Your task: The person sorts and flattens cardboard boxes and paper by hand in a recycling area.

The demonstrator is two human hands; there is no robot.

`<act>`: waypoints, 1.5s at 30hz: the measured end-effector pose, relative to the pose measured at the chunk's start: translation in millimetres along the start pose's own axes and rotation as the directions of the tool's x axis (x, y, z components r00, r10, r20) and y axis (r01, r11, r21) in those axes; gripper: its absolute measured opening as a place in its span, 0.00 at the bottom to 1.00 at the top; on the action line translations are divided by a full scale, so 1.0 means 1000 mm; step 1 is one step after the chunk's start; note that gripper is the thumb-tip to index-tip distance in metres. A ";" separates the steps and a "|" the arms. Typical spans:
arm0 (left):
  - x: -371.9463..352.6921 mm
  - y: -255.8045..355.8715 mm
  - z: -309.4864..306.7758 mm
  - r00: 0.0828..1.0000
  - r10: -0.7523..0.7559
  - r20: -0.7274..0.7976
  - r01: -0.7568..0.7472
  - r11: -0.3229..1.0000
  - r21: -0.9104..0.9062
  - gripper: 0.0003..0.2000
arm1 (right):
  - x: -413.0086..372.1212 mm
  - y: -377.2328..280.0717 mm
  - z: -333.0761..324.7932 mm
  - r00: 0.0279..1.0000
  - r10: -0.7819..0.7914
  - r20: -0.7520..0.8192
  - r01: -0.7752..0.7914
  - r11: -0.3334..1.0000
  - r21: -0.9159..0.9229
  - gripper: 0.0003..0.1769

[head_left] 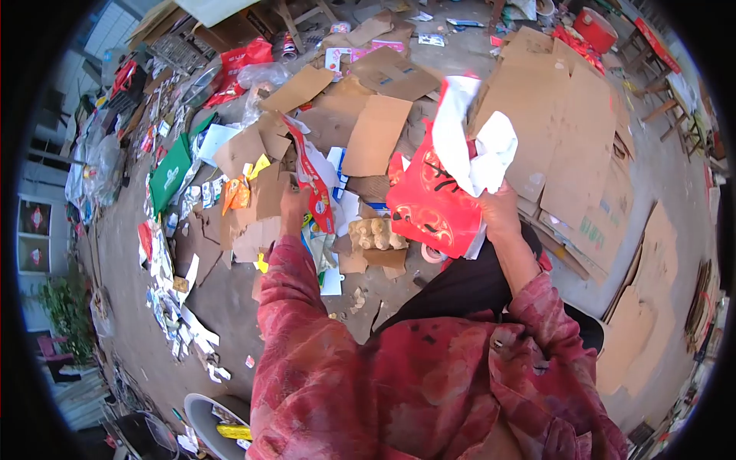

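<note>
A crumpled red sheet with black and gold print and a white back (437, 195) hangs from my right hand (500, 211), whose fingers are closed on its edge. My left hand (293, 201) reaches down into the scrap pile, beside a red and white printed packet (313, 180) and brown cardboard pieces (267, 188); its fingers are mostly hidden, so its grip is unclear. Between the hands lie a moulded egg tray piece (377, 234) and a flat cardboard piece (377, 136). A roll of tape (432, 253) sits beneath the red sheet.
Large flattened cardboard sheets (571, 130) are stacked at the right. A green sheet (170, 175) and paper scraps (180, 314) lie at the left. A grey bin (201, 418) stands at the lower left, wooden stools (671, 107) at the upper right.
</note>
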State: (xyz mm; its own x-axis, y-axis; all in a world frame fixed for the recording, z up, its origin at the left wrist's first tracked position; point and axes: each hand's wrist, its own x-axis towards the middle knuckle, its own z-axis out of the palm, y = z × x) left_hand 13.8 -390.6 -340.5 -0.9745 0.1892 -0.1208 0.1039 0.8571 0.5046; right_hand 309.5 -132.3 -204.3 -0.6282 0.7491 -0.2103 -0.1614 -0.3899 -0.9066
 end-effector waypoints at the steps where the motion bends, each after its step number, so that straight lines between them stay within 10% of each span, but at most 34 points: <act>1: 0.005 -0.019 0.017 0.999 -0.022 -0.050 0.015 0.990 -0.138 0.28 | 0.002 0.004 -0.003 1.000 0.027 0.011 -0.027 1.000 -0.014 0.25; 5: 0.029 -0.053 0.063 0.990 -0.135 0.034 0.136 0.885 -0.445 0.40 | 0.007 0.005 -0.006 0.996 0.087 0.017 -0.085 0.991 -0.104 0.23; 10: 0.026 -0.024 0.073 0.958 -0.286 -0.032 0.266 0.922 -0.280 0.32 | 0.010 0.005 -0.005 0.993 0.112 0.029 -0.106 0.982 -0.154 0.17; 14: 0.019 0.002 0.076 0.995 0.049 -0.092 -0.043 0.997 0.071 0.16 | 0.017 0.016 -0.016 0.998 0.058 0.011 -0.055 0.981 -0.186 0.16; 20: -0.066 0.144 -0.017 0.877 0.481 0.008 -0.339 0.629 -0.699 0.19 | 0.032 0.032 -0.023 0.970 -0.093 -0.225 -0.024 0.884 -0.467 0.24; 24: -0.141 0.207 -0.040 0.627 0.777 0.060 -0.580 0.517 -0.630 0.23 | 0.028 0.026 -0.014 0.954 -0.209 -0.216 0.010 0.739 -0.673 0.26; 28: -0.194 0.247 -0.032 0.283 0.947 0.154 -0.872 0.320 -0.369 0.22 | 0.045 0.056 -0.021 0.972 0.051 -0.230 -0.074 0.993 -0.091 0.22; 29: -0.204 0.256 -0.031 0.263 0.953 0.148 -0.892 0.299 -0.338 0.20 | 0.024 0.026 -0.015 0.996 0.086 -0.015 -0.075 0.928 0.365 0.22; 33: -0.224 0.282 -0.027 0.172 0.980 0.101 -0.887 0.199 -0.417 0.14 | -0.005 -0.021 -0.020 0.980 0.007 0.200 -0.162 0.618 0.769 0.23; 35: -0.238 0.302 -0.030 0.062 0.983 0.175 -0.914 0.126 -0.385 0.10 | -0.011 -0.030 -0.027 0.983 -0.176 -0.059 0.181 0.840 0.511 0.23; 40: -0.275 0.365 -0.021 -0.134 0.971 0.199 -0.920 -0.048 -0.389 0.05 | -0.003 -0.076 -0.088 0.960 -0.232 -0.160 0.269 0.921 0.281 0.19; 45: -0.292 0.423 -0.001 -0.078 0.975 0.210 -0.760 0.078 -0.646 0.19 | -0.001 -0.125 -0.213 0.696 -0.396 -0.599 0.430 0.898 -0.094 0.20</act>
State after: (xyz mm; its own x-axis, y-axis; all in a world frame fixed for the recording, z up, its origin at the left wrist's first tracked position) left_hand 341.9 -83.6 -90.3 0.2190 0.9211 0.3218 0.6197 -0.3860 0.6833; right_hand 492.4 30.1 -168.3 0.0823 0.9966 -0.0063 -0.3438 0.0225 -0.9388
